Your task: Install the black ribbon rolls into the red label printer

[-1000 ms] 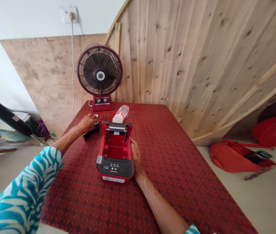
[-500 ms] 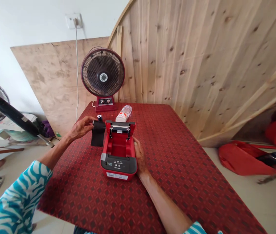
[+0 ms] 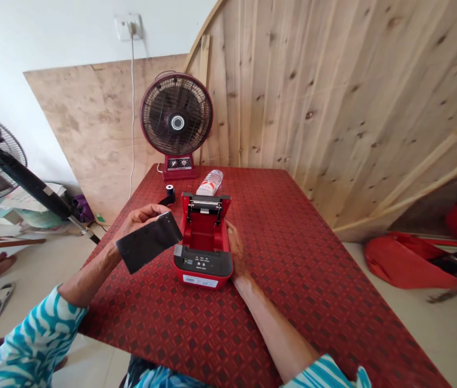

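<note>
A small red and dark grey label printer stands on the table with its lid raised, and its red inner bay shows. Along its right side rests my right hand, fingers curled against the casing. My left hand is closed on a black printer ribbon, whose wide flap hangs toward me just left of the printer. Behind that hand stands a small black roll with a white core. A black strip runs from this roll toward my left hand; where it ends is hidden.
On the red patterned table, a clear plastic bottle lies behind the printer. A dark red fan stands at the far edge. Left of the table is a standing fan, and a person's foot shows there. A red bag lies at right.
My left hand has drawn the black ribbon toward me and turned it, so its flap now slants wide. A black strip now shows beside the small roll. My right hand stays at the printer.
</note>
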